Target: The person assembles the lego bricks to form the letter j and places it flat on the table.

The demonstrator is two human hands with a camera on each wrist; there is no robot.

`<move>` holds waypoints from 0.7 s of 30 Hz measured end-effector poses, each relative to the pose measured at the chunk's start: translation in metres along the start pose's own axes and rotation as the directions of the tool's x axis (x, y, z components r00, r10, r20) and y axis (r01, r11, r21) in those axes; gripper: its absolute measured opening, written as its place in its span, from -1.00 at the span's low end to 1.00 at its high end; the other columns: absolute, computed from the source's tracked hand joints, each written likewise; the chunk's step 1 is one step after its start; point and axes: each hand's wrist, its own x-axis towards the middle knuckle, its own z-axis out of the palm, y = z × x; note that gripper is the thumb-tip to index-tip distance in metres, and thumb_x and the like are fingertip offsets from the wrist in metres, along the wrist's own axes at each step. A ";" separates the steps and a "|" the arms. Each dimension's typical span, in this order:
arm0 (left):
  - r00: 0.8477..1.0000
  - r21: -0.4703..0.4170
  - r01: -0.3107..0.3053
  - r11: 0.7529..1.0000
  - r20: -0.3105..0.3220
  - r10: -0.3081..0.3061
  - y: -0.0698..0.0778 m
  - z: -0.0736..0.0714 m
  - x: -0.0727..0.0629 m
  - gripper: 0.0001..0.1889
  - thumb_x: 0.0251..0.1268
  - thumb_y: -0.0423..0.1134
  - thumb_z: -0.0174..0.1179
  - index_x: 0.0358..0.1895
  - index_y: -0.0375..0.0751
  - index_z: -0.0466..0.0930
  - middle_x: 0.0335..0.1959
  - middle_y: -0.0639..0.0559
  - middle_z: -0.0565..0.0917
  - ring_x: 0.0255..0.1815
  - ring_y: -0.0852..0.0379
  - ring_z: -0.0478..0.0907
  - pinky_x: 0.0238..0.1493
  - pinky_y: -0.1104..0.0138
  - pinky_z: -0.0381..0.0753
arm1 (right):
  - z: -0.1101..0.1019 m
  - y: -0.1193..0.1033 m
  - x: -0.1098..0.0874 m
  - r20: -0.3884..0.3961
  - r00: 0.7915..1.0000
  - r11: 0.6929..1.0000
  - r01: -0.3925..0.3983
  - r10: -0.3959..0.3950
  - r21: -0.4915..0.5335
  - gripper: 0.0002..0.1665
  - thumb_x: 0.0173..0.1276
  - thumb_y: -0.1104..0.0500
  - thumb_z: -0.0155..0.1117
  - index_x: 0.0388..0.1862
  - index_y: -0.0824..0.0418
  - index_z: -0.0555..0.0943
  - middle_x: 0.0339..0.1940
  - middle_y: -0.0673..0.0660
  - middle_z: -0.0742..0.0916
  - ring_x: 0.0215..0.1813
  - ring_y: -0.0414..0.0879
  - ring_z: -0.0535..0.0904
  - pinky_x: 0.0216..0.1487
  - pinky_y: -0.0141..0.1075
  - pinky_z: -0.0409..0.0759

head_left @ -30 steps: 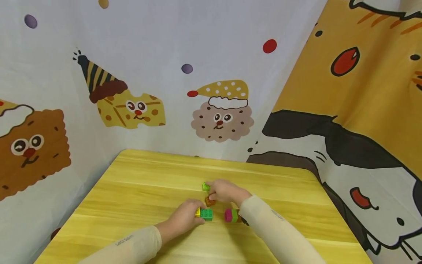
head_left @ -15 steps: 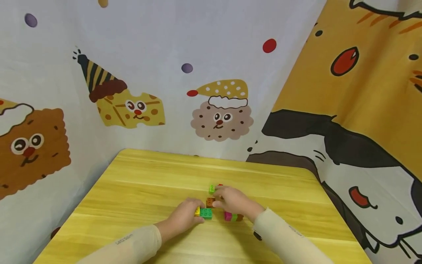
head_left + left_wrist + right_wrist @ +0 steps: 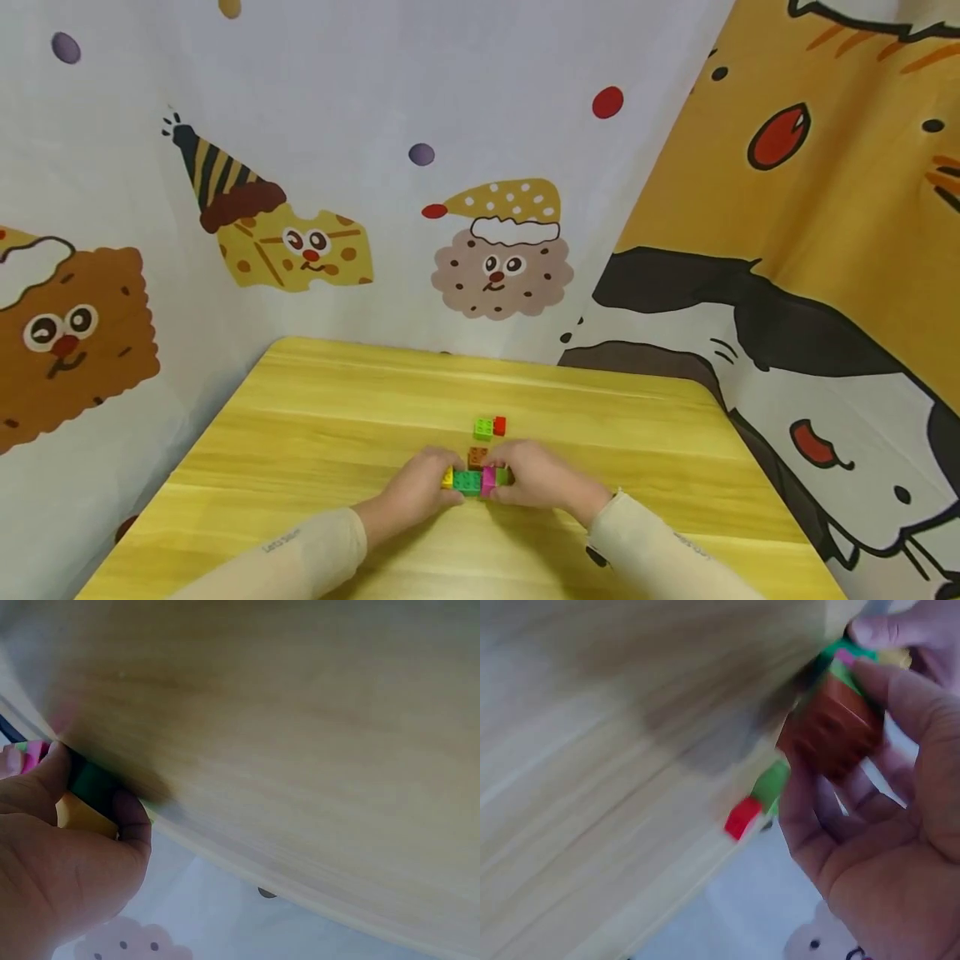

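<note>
In the head view my left hand grips a green toy brick with a yellow brick at its left end. My right hand holds a joined row of bricks between thumb and fingers: a pink brick, a light green brick and, seen in the right wrist view, a brown brick with its studs facing the palm. The pink end is right up against the green brick. Just behind them sits an orange-brown brick, partly covered by my right fingers in the right wrist view.
Farther back on the wooden table lie a lime green brick and a red brick, side by side. A patterned cloth with cartoon figures hangs along the far and side edges.
My right hand has come from the rear bricks to the pink row, gripped it and brought it left against the green brick. The lime green brick sits slightly farther right. My left hand stayed put.
</note>
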 end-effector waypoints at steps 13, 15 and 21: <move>1.000 -0.004 0.002 1.000 0.001 -0.002 -0.001 -0.001 0.002 -0.67 0.04 -0.18 0.52 -0.12 -0.15 0.69 -0.13 0.09 0.69 -0.04 0.05 0.55 0.03 0.14 0.60 | 0.004 -0.017 0.014 -0.038 0.997 0.997 -0.062 0.064 0.040 -0.28 0.18 0.09 0.55 0.25 0.18 0.43 -0.15 -0.03 0.71 -0.33 -0.29 0.56 -0.33 -0.45 0.55; 1.000 -0.001 -0.003 1.000 0.001 0.003 -0.001 0.000 0.002 -0.67 0.04 -0.18 0.52 -0.12 -0.14 0.69 -0.12 0.10 0.70 -0.03 0.04 0.56 0.03 0.14 0.60 | 0.005 -0.017 0.015 -0.049 0.997 0.997 -0.064 0.067 0.048 -0.35 0.16 0.08 0.56 0.18 0.15 0.48 -0.24 -0.09 0.70 -0.39 -0.35 0.52 -0.38 -0.46 0.54; 1.000 -0.006 -0.018 1.000 -0.003 0.018 -0.004 0.001 0.002 -0.69 0.04 -0.17 0.53 -0.14 -0.13 0.69 -0.13 0.10 0.70 -0.03 0.04 0.56 0.00 0.16 0.60 | 0.010 -0.015 0.022 -0.026 1.000 0.999 -0.009 0.010 0.039 -0.63 0.18 0.12 0.55 -0.08 0.09 0.60 -0.43 -0.19 0.58 -0.43 -0.36 0.46 -0.43 -0.48 0.50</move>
